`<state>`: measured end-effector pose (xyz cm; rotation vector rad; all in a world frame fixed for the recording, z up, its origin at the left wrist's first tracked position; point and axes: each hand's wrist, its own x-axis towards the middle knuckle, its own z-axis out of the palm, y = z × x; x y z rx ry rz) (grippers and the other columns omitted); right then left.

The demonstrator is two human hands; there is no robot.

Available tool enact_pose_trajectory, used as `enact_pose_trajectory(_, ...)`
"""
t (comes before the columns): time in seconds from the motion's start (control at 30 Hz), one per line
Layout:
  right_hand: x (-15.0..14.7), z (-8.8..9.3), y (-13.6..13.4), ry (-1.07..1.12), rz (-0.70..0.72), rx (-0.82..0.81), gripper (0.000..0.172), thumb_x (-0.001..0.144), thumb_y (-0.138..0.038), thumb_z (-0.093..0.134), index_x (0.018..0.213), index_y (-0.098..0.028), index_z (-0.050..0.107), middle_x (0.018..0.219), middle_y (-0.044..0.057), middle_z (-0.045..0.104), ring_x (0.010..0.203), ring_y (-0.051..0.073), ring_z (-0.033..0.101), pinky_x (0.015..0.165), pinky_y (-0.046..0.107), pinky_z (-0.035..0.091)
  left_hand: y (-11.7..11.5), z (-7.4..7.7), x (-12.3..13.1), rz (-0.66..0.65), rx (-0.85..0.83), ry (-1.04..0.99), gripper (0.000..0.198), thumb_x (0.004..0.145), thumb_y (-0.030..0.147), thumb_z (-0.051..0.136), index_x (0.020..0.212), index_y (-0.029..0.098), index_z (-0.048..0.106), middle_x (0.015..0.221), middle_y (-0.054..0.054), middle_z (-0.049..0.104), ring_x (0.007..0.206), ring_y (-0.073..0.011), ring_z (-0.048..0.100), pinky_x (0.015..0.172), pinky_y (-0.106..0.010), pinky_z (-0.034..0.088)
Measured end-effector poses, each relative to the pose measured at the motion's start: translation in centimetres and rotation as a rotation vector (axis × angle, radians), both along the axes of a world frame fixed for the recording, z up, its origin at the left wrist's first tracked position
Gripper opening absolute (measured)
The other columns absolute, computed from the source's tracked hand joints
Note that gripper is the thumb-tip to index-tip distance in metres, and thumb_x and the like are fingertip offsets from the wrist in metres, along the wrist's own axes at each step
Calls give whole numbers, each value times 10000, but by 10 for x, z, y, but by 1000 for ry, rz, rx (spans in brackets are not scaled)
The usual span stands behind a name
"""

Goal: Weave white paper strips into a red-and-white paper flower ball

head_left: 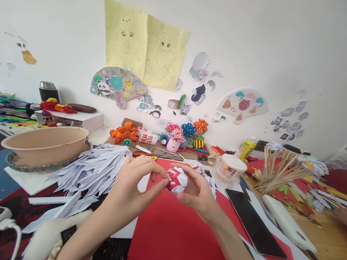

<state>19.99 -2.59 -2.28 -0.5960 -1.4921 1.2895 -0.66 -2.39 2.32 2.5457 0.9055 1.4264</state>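
A small ball of folded red and white paper (177,180) is held above the red paper sheets (179,231). My right hand (200,193) is closed round its right side, thumb below and fingers behind. The thumb and index finger of my left hand (143,180) pinch together at the ball's left edge. Any loose strip between those fingertips is too small to make out. More red and white folded paper (199,168) lies partly hidden behind my right hand. Left of my hands is a large pile of folded white paper strips (89,167).
A beige oval basin (46,143) stands at the left. To the right lie a black phone (255,222), a white power bank (288,221) and a lidded clear tub (230,169). Wooden sticks (279,167) stand farther right. Pipe-cleaner flowers (188,132) line the back by the wall.
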Motion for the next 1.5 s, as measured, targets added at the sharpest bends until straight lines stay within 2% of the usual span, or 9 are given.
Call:
enact_pose_trajectory(0.17,-1,1,1,2,-66,32,604,726,-366,874,1261,-278,608,1184,81,694,1064,254,664,907,400,544,-3,1,0,7,59,-30,101,919,176,595,842,228,636,717,38,620,669,-141,541,649,-317,319)
enact_pose_trajectory(0.37,-1,-1,3,-4,-124,78,575,693,-373,893,1190,-288,618,1060,55,712,936,231,675,817,361,552,-10,0,7,-30,89,11,78,902,187,630,836,225,642,739,31,647,687,-140,569,656,-321,334)
enact_pose_trajectory(0.57,-1,0,3,1,-144,91,588,681,-401,897,1186,-283,621,1084,69,714,958,252,685,844,385,555,-7,-2,6,-11,73,-30,102,929,175,597,852,227,640,745,39,646,676,-134,557,649,-316,323)
enact_pose_trajectory(0.93,-3,1,3,33,-119,132,545,703,-319,897,1179,-299,631,1106,49,708,988,221,680,850,338,555,-5,-5,9,18,127,-4,83,904,168,628,843,223,638,749,40,653,680,-135,578,655,-311,302)
enact_pose_trajectory(1.27,-6,0,3,66,-191,182,515,682,-279,913,1125,-313,653,1050,2,682,928,169,667,802,264,540,-7,-13,15,100,321,-42,113,898,102,631,837,197,633,698,44,624,623,-119,545,668,-312,279)
enact_pose_trajectory(1.5,-7,-1,3,86,-229,199,496,695,-263,904,1117,-331,653,1029,-12,677,926,162,669,816,255,544,-8,-18,16,89,385,-38,136,886,57,633,934,183,649,713,17,652,611,-127,503,662,-325,277)
